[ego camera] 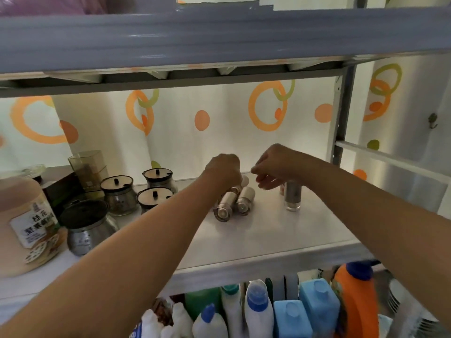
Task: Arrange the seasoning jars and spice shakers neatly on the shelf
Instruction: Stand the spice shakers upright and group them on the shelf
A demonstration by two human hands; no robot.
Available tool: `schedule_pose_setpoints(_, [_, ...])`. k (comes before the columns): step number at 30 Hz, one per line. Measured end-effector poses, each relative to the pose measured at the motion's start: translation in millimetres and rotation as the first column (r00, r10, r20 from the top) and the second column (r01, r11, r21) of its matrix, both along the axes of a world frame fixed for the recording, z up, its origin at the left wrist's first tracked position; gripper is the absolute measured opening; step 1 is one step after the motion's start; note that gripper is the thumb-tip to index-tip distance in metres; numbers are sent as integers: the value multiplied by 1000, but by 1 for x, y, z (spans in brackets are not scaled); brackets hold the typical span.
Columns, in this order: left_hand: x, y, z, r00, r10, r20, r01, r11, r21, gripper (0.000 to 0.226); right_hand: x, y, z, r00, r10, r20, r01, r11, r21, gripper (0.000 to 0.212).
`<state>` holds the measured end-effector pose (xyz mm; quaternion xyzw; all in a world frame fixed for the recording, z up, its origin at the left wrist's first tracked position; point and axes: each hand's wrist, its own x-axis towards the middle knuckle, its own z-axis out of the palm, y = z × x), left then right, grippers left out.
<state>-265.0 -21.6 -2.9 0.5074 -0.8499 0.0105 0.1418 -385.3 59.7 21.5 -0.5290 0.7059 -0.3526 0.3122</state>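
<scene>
Head view, close, down onto shelf [268, 237]

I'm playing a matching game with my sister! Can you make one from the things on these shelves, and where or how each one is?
Things:
1. upright shaker
2. two metal shakers
3. orange bottle
4. big labelled jar

Where or how:
A. below the white shelf
B. standing up, on the right
C. at the far left end of that shelf
D. lying on their sides in the middle

Pairs: 1-B, 2-D, 3-A, 4-C.
</scene>
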Motion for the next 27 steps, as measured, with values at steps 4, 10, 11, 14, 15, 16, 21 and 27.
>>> schedule_pose_setpoints(4, [-9, -2, -24, 1000, 14, 6, -14, 999, 46, 20, 16, -46, -8, 965, 10, -262, 43, 979, 198, 25])
schedule_pose_setpoints(10, [-22, 1, -27, 999, 50, 15, -52, 992, 112, 32, 8, -75, -13, 948, 43, -315, 86, 919, 385, 41])
schedule_pose_setpoints(11, [-23, 1, -28, 998, 60, 25, -62, 992, 111, 32, 7, -78, -14, 953, 38, -302, 89, 914, 397, 43])
schedule_pose_setpoints(14, [-26, -1, -32, 997, 65, 27, -68, 991, 118, 30, 5, -86, -22, 951, 34, -307, 102, 903, 417, 49])
schedule_pose_setpoints(15, [-26, -3, -35, 998, 64, 28, -67, 991, 116, 30, 5, -89, -25, 951, 36, -306, 102, 901, 422, 48])
schedule_pose_setpoints(16, [-26, -3, -37, 997, 63, 32, -66, 992, 109, 31, 4, -90, -27, 951, 43, -305, 97, 899, 428, 46])
schedule_pose_setpoints(21, [-29, -1, -47, 998, 43, 50, -46, 997, 61, 30, -3, -98, -37, 960, 57, -273, 88, 866, 492, 35])
schedule_pose_setpoints(27, [-26, -8, -45, 959, 111, -261, -56, 976, 209, 48, -15, -97, -19, 957, 123, -264, 12, 889, 458, 31])
